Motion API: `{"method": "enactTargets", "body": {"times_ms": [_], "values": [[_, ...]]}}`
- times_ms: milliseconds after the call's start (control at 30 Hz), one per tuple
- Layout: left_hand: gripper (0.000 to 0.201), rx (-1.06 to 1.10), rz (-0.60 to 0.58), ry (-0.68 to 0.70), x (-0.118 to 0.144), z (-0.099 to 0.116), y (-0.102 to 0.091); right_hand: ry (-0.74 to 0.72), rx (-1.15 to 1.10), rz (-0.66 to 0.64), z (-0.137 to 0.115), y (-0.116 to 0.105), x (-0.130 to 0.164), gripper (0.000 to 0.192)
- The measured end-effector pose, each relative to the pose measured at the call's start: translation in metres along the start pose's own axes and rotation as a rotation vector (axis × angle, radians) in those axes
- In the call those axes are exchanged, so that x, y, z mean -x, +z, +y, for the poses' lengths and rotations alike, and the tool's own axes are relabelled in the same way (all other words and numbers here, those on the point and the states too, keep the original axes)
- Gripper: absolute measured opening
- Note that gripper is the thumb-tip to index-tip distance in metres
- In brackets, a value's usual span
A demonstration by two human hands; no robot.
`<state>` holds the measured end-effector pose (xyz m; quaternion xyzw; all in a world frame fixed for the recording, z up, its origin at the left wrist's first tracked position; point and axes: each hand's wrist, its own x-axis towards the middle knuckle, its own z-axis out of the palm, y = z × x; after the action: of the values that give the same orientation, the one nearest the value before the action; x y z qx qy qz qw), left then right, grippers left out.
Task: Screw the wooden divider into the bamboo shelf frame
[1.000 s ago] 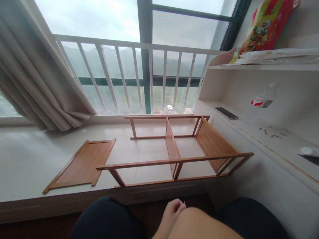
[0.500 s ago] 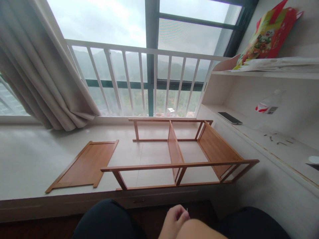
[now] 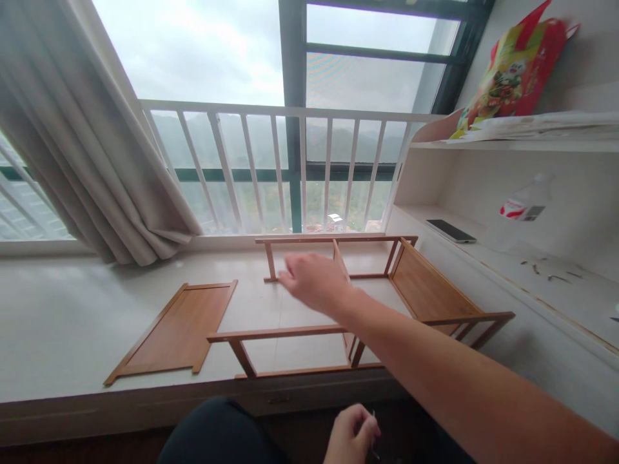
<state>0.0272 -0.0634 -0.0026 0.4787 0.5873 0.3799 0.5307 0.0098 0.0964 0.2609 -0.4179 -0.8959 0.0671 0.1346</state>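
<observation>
My left hand (image 3: pixel 352 433) is low in front of me, between my knees. Its fingers are closed around a thin metal piece (image 3: pixel 374 422), too small to name. My right hand (image 3: pixel 312 281) reaches out over a brown wooden shelf frame (image 3: pixel 290 334) that lies on its side. Motion blurs this hand and its fingers curl downward, so I cannot see whether they hold anything. My forearm covers part of the frame's middle board (image 3: pixel 340 259). To the left, a separate wooden panel (image 3: pixel 174 332) lies flat on the white window ledge (image 3: pixel 58 322).
A white railing (image 3: pixel 300 113) runs along the window behind the ledge, with a grey curtain (image 3: pixel 111 161) at left. On the right shelf are a phone (image 3: pixel 451 231), a plastic bottle (image 3: pixel 527 206) and several small metal pieces (image 3: pixel 544 270). A red bag (image 3: pixel 520 71) stands above.
My right arm has stretched forward and left from my lap, over the wooden frame. My left hand stays low with the metal piece. The view has shifted slightly.
</observation>
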Motion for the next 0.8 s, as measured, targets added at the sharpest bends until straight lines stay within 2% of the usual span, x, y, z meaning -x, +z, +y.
{"method": "enactTargets", "body": {"times_ms": [67, 133, 200, 267, 433, 800], "values": [[0.027, -0.028, 0.024, 0.035, 0.001, -0.002, 0.0, 0.167, 0.06, -0.002, 0.029, 0.003, -0.007, 0.047], [0.028, -0.043, 0.019, 0.062, 0.0, -0.004, 0.001, 0.389, 0.112, -0.086, 0.061, 0.011, -0.012, 0.058], [0.028, -0.059, 0.004, 0.065, -0.002, -0.005, 0.002, 0.465, 0.083, -0.201, 0.089, 0.023, -0.014, 0.051], [0.028, -0.081, -0.008, 0.049, -0.005, -0.006, 0.002, 0.495, 0.033, -0.219, 0.106, 0.035, -0.014, 0.039], [0.025, -0.175, 0.027, 0.022, -0.008, -0.009, 0.001, 0.522, -0.03, -0.16, 0.111, 0.052, -0.012, 0.036], [0.026, -0.132, 0.011, -0.01, -0.008, -0.003, -0.006, 0.535, -0.127, -0.13, 0.107, 0.053, -0.015, 0.034]]}}
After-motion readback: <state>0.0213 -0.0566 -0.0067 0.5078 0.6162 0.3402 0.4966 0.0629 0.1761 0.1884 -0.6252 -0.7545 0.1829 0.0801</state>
